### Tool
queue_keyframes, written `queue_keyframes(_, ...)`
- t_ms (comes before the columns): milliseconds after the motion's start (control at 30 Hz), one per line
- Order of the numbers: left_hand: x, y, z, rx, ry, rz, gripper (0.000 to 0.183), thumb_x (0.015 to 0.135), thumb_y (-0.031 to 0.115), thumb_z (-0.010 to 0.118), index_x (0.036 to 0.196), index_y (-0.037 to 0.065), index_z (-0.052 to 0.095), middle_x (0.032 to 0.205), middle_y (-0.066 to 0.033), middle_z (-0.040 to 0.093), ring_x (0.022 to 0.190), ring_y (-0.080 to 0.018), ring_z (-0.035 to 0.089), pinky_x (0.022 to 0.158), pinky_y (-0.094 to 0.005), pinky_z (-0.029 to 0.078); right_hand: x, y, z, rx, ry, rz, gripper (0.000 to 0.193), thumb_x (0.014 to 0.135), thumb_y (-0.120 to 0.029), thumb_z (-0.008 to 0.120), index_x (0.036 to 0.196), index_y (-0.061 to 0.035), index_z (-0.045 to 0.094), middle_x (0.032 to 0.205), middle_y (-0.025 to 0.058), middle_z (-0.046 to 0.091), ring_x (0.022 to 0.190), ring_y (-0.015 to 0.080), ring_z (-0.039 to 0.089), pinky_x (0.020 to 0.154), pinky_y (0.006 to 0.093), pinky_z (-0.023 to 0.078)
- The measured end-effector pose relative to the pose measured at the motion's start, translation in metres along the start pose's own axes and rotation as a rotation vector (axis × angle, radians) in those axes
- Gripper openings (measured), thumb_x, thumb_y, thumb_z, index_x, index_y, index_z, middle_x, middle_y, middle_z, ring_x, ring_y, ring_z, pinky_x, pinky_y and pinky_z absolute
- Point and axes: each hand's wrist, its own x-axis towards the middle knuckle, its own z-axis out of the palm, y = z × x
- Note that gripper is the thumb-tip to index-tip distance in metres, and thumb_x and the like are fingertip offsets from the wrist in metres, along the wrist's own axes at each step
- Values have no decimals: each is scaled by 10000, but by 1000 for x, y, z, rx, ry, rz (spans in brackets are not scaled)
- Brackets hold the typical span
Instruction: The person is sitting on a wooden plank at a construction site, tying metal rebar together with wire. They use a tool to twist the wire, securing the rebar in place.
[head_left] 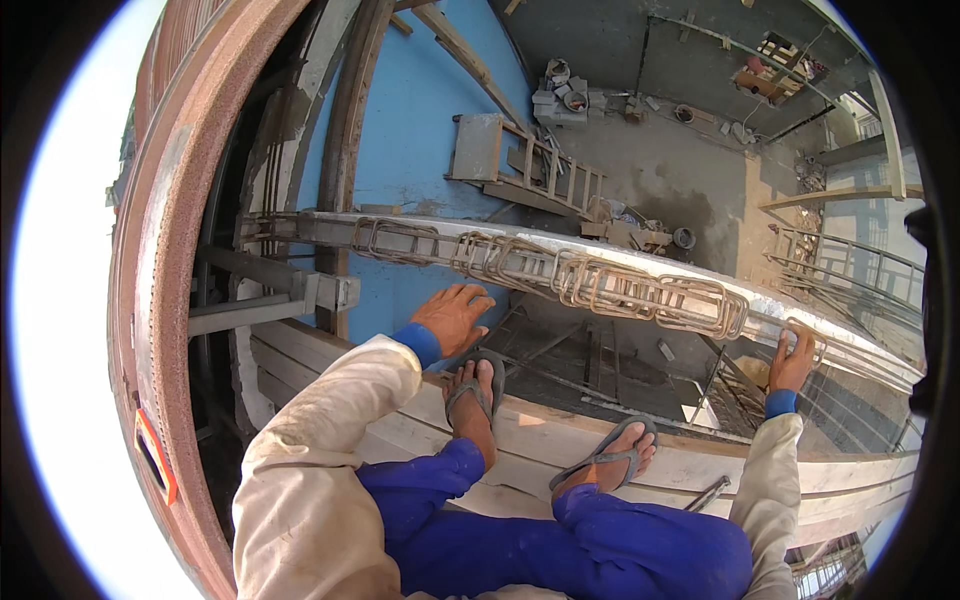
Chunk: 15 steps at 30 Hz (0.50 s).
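Note:
My left hand (455,318) hovers above the gap between the plank and the beam, its fingers loosely apart and holding nothing. At the right end of the beam, my right hand (790,362) has its fingers on a bent steel stirrup (822,346); its exact grip is partly hidden. Several more rusty rectangular stirrups (610,285) lie bunched along the long reinforcing bars on the beam (540,240). Others sit farther left, nearest my left hand.
My sandalled feet rest on wooden planks (530,420). Beyond the beam is a drop to a lower floor (650,165) with a wooden ladder frame (560,185), buckets and debris. Timber posts (350,120) stand at left, beside a reddish metal edge (165,250). A metal tool (708,494) lies by my right sleeve.

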Motion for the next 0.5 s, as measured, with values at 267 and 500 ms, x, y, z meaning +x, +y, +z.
queue_keyframes(267,-133,-48,-28,-495,-596,-307,517,1004,377,650,1437,96,623,1394,-154,666,1227,-331,647,1060,-451,496,-143,-125,-50,407,-441,-238,209,1017,-187,621,1157,-37,660,1229,176,644,1185,384,586,1056,502,424)
queue_keyframes(500,-39,91,142,-415,-122,-884,781,1109,571,314,1704,111,103,1769,-143,199,1600,-291,260,1303,-505,208,-226,-121,-107,681,-691,261,146,1052,-182,642,1105,-50,677,1080,173,706,993,300,693,872,477,539)
